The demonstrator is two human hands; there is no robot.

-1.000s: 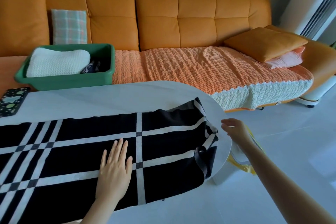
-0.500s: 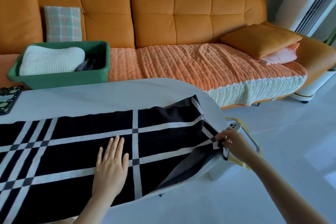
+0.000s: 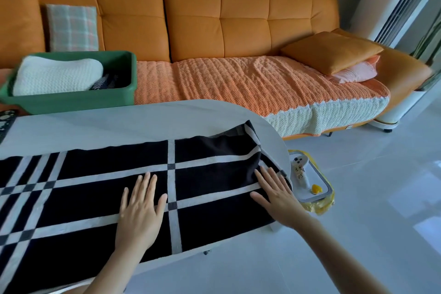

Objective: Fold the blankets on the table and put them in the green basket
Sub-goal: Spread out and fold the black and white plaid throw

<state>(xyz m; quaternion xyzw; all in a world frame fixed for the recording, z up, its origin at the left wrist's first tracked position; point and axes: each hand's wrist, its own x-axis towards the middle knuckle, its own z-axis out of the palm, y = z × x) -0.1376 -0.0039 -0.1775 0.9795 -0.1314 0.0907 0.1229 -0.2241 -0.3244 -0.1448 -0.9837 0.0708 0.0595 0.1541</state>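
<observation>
Blankets: one checked blanket (image 3: pixel 95 198) spread on the tabletop (image 3: pixel 119 126), running off its left edge; one white knit blanket (image 3: pixel 55 76) folded in the single green basket (image 3: pixel 71 102), plus one dark striped fold (image 3: pixel 107 82) beside it. Hands: two, left hand (image 3: pixel 140 212) and right hand (image 3: pixel 279 203). Loose cushions: three, i.e. one plaid cushion (image 3: pixel 72 28), one orange cushion (image 3: pixel 331 51), one pink pillow (image 3: pixel 355 71). One patterned flat item (image 3: pixel 6 122) at the tabletop's left edge. One yellow-bagged bin (image 3: pixel 317 198) on the floor.

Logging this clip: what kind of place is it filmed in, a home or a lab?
Most likely a home living room: a long orange sofa with a plaid cushion and a knitted throw, and a white table in front of it where a checked blanket lies spread.
</observation>
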